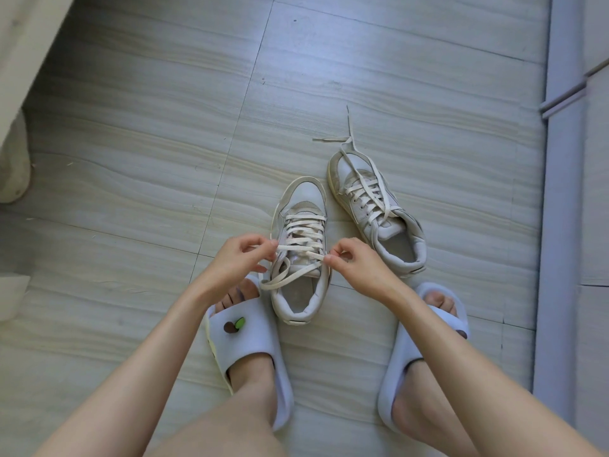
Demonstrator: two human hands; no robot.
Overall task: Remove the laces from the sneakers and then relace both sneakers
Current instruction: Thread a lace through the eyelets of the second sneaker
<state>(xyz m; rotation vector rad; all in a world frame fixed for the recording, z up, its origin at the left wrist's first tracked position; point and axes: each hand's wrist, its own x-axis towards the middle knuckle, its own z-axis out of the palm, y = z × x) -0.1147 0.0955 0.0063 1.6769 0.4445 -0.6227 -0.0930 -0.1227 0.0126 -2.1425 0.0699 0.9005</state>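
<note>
A: Tiled floor (131, 159) is being shown; near sneaker (301, 258) is being kept between two slippers (244, 341).

B: Its lace (296, 249) is being pinched by curled fingers of left hand (240, 258) and right hand (352, 262). Far sneaker (375, 212) is being left beside, laced.

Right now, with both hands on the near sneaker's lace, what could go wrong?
1. The left hand and right hand each pinch the lace at opposite sides; uneven pulling could jam it in the eyelets.
2. The near sneaker stands unheld on the floor, so pulling may tip it.
3. The far sneaker trails loose lace ends that could snag.
</note>
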